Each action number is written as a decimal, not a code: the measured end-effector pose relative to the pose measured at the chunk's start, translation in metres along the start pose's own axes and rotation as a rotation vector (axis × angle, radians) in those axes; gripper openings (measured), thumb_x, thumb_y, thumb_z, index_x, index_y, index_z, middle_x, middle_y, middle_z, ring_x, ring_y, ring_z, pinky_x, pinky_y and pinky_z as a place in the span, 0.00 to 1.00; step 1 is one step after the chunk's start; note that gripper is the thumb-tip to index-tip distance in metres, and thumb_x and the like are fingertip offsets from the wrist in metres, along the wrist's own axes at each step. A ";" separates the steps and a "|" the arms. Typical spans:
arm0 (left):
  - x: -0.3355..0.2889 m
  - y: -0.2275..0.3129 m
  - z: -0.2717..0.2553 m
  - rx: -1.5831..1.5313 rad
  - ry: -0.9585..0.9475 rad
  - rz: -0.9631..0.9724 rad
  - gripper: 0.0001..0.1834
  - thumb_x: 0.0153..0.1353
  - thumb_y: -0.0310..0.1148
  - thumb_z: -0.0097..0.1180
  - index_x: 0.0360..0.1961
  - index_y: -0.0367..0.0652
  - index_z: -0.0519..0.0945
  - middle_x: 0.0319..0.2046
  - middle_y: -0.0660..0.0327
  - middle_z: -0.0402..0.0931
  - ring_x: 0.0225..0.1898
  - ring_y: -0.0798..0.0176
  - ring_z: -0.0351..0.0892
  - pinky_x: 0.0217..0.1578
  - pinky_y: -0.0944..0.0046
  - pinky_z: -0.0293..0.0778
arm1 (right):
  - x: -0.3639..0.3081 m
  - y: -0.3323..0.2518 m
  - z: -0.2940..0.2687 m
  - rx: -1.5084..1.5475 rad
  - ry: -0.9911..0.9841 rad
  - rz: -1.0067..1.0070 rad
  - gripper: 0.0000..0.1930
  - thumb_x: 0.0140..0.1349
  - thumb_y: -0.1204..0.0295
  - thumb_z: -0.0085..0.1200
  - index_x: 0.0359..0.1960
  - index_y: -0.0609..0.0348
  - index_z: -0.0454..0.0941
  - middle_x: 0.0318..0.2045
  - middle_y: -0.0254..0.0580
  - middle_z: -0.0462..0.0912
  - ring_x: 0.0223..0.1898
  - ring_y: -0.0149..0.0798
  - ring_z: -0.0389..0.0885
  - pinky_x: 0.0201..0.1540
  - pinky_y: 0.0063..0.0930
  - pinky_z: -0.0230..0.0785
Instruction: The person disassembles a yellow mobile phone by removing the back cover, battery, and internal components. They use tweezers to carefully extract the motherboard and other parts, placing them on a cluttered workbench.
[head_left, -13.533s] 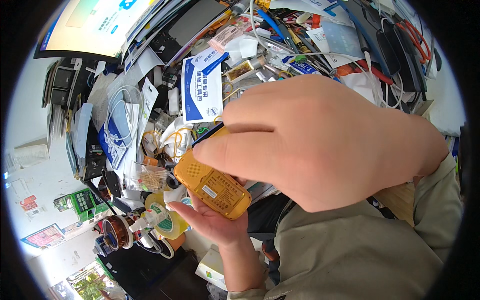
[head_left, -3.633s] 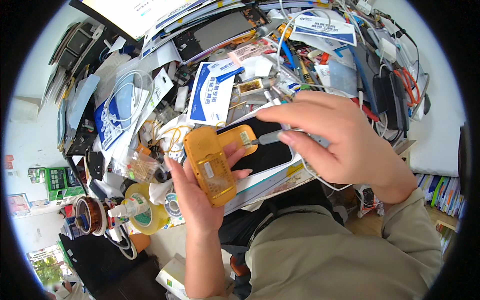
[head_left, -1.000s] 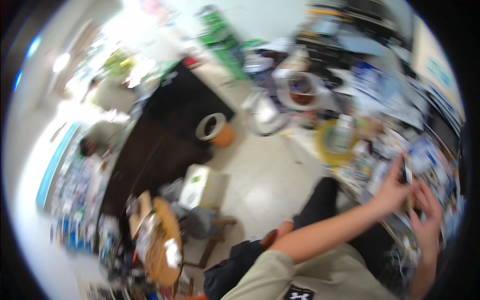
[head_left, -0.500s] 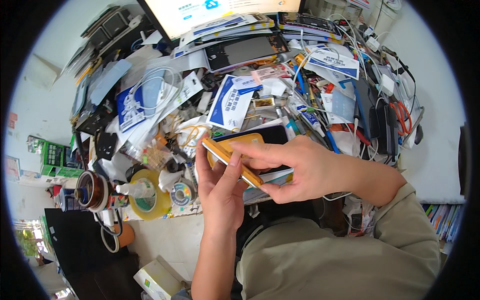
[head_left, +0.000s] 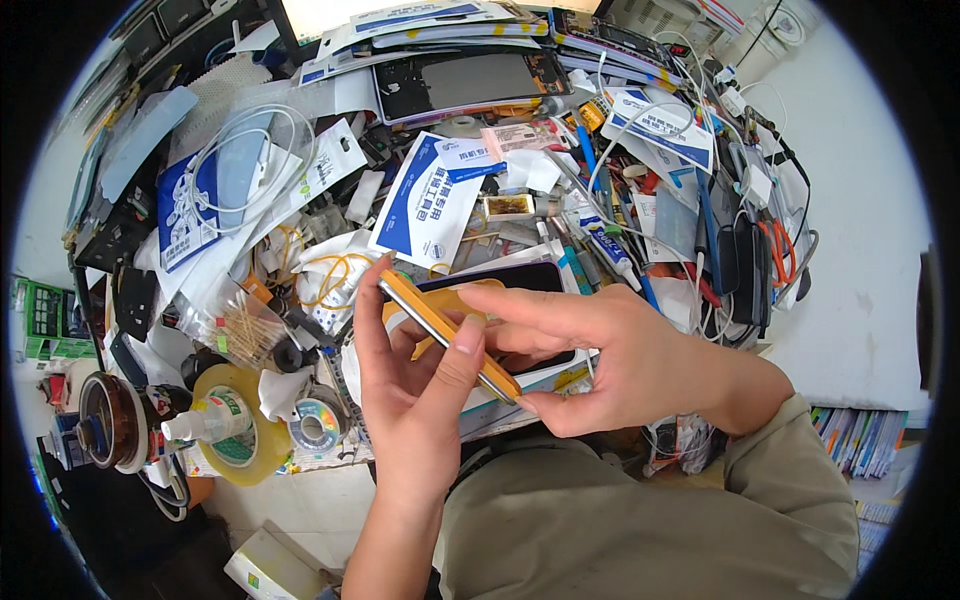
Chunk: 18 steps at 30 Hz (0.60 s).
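A slim yellow phone with a silver edge [head_left: 437, 326] is held between both hands, tilted and turned nearly edge-on, so its faces are mostly hidden. My left hand [head_left: 412, 400] is closed round it, with fingertips at its upper end and the thumb against its near side. At the lower end, the thumb of my right hand [head_left: 625, 355] touches the corner, while the index finger reaches over toward my left thumb. Beneath the hands lies a dark glass panel [head_left: 535, 277], with a yellow phone-shaped piece [head_left: 482, 295] on it, partly covered.
Paper packets [head_left: 430, 200], cables, tweezers and pens crowd the bench. A larger dark screen [head_left: 470, 85] lies at the back. Clear tape [head_left: 265, 440], a white bottle [head_left: 210, 418] and a wire spool [head_left: 318, 424] stand at the left front.
The view has shifted, with bench items at the left sliding further left. Both hands keep hold of the yellow phone, which is tilted slightly more steeply and shows more of its silver edge.
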<state>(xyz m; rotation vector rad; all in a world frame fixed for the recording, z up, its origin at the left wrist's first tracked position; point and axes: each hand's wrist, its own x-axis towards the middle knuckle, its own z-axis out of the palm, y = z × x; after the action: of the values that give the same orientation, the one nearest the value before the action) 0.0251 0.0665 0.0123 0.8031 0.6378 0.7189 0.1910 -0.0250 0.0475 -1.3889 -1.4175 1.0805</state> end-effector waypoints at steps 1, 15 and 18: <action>0.000 -0.001 0.001 0.006 0.005 0.009 0.45 0.67 0.25 0.63 0.78 0.51 0.49 0.51 0.54 0.74 0.53 0.59 0.79 0.51 0.59 0.80 | 0.000 -0.001 0.001 0.024 0.007 0.025 0.44 0.52 0.83 0.61 0.75 0.55 0.62 0.54 0.50 0.86 0.57 0.44 0.85 0.59 0.28 0.76; -0.006 -0.010 -0.007 0.039 -0.032 0.185 0.50 0.63 0.17 0.63 0.79 0.49 0.47 0.55 0.53 0.71 0.57 0.57 0.77 0.54 0.58 0.78 | -0.003 -0.012 0.019 -0.261 0.044 0.029 0.44 0.50 0.82 0.60 0.74 0.53 0.65 0.54 0.50 0.86 0.55 0.46 0.86 0.57 0.31 0.78; -0.009 -0.010 -0.011 0.014 -0.054 0.168 0.54 0.61 0.14 0.62 0.80 0.51 0.43 0.58 0.52 0.69 0.58 0.54 0.76 0.56 0.56 0.77 | -0.002 -0.014 0.025 -0.347 0.059 0.020 0.44 0.48 0.83 0.60 0.73 0.55 0.65 0.54 0.49 0.86 0.54 0.46 0.86 0.56 0.31 0.79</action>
<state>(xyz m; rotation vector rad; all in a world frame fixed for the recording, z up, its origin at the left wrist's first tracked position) 0.0150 0.0595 0.0002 0.8937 0.5312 0.8435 0.1632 -0.0270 0.0547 -1.6666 -1.6033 0.8235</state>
